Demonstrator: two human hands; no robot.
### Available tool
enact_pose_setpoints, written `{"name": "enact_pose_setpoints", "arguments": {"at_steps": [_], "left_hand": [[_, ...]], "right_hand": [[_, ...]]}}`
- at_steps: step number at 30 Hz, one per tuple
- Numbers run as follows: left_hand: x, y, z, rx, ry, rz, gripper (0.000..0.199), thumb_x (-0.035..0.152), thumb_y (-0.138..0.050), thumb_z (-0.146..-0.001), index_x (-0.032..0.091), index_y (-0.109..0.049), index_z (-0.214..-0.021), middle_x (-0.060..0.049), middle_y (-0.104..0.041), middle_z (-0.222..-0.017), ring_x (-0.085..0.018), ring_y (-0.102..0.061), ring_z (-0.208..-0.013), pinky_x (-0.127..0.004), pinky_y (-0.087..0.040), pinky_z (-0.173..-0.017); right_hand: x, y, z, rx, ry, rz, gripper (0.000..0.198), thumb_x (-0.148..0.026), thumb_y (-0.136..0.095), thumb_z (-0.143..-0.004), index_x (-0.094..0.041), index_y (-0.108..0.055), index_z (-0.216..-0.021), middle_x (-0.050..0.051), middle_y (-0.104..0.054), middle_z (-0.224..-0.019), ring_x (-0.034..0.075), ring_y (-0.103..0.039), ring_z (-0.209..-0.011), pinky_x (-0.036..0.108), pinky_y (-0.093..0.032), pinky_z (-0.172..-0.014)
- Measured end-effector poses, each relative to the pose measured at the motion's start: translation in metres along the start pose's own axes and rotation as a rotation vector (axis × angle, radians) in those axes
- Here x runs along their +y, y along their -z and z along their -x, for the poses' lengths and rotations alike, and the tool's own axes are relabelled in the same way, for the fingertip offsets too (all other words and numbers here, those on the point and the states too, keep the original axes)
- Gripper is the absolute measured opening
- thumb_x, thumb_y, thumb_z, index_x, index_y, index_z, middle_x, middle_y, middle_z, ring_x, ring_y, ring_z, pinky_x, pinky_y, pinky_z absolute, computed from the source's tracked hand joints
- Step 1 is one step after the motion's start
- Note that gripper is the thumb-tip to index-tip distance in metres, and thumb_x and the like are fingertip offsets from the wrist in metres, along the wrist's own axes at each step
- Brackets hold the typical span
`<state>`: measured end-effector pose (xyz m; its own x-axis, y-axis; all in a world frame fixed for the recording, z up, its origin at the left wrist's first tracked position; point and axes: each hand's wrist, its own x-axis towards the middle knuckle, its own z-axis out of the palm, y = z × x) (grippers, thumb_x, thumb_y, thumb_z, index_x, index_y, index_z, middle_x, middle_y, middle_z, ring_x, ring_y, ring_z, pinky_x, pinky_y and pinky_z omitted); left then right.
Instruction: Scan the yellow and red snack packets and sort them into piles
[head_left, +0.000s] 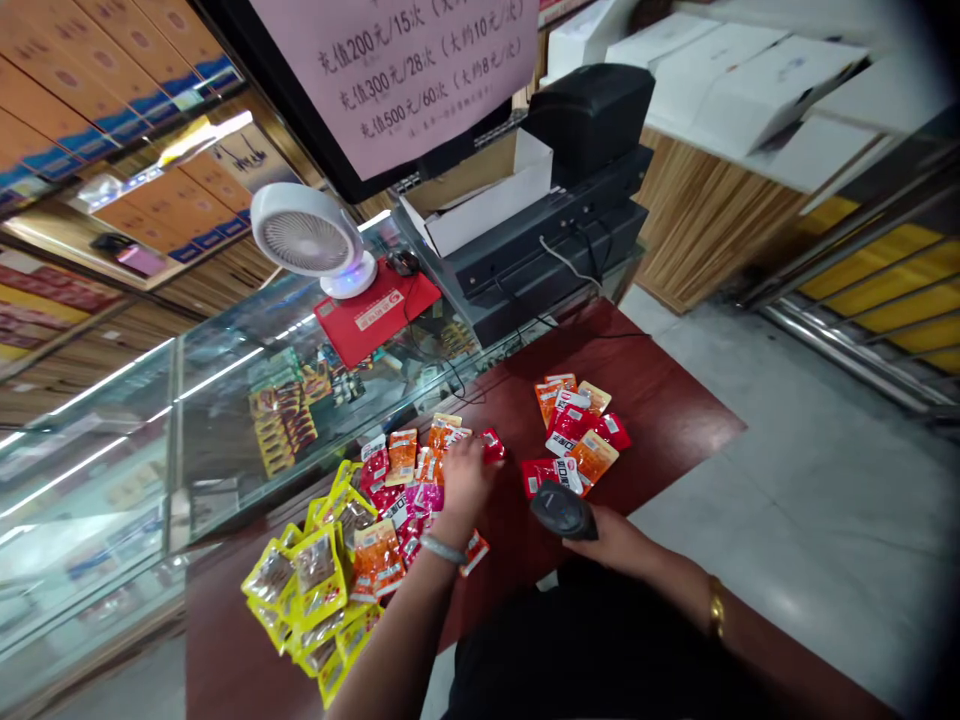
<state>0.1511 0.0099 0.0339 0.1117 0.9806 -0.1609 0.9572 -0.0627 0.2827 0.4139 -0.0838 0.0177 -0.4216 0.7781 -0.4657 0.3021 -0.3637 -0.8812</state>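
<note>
My left hand [465, 478] is over a loose pile of small packets, its fingers curled down at a red snack packet [491, 446] and partly hidden from view. Around it lie orange packets [377, 555] and red and pink ones, with a heap of larger yellow packets [315, 570] further left. In my right hand [611, 540] is a black barcode scanner [562, 510], gripped by its handle. Just beyond the scanner sits a smaller group of red and orange packets [595, 458], apart from the left pile.
The packets lie on a dark red tabletop [675, 410] against a glass display counter [225, 400]. On the counter are a white fan [307, 235], a red mat [375, 318], a monitor with a pink notice [420, 70], and a cash drawer [555, 250] with cables. A metal rail [847, 330] stands right.
</note>
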Motion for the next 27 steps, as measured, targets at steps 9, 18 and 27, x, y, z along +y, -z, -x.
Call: {"name": "enact_pose_setpoints", "arguments": {"at_steps": [9,18,27], "left_hand": [[0.062,-0.05,-0.015,-0.316,-0.144,0.081,0.034,0.03,-0.077,-0.074,0.021,-0.067,-0.106,-0.009,-0.065,-0.116,-0.026,-0.056,-0.113,-0.038,-0.042,-0.097],[0.015,-0.051,-0.013,-0.308,0.377,0.898,0.012,0.025,-0.058,-0.086,0.016,-0.064,-0.09,-0.004,-0.071,-0.082,-0.015,-0.065,-0.072,-0.026,-0.051,-0.072],[0.009,-0.045,0.002,-0.191,0.391,0.737,0.021,0.024,-0.064,-0.083,0.014,-0.068,-0.101,-0.01,-0.074,-0.095,-0.019,-0.067,-0.084,-0.028,-0.051,-0.076]], "right_hand": [[0.017,0.003,0.023,0.102,-0.075,-0.073,0.058,-0.05,-0.076,-0.073,-0.017,-0.067,-0.12,0.01,-0.076,-0.111,0.034,-0.069,-0.103,0.047,-0.054,-0.093],[0.009,-0.001,0.007,0.07,-0.054,-0.034,0.05,-0.043,-0.076,-0.074,-0.019,-0.069,-0.117,0.008,-0.077,-0.111,0.033,-0.07,-0.103,0.046,-0.053,-0.096],[-0.007,-0.01,-0.01,-0.006,-0.002,0.068,0.046,-0.04,-0.075,-0.075,-0.019,-0.07,-0.115,0.008,-0.078,-0.107,0.032,-0.072,-0.099,0.043,-0.055,-0.09]]}}
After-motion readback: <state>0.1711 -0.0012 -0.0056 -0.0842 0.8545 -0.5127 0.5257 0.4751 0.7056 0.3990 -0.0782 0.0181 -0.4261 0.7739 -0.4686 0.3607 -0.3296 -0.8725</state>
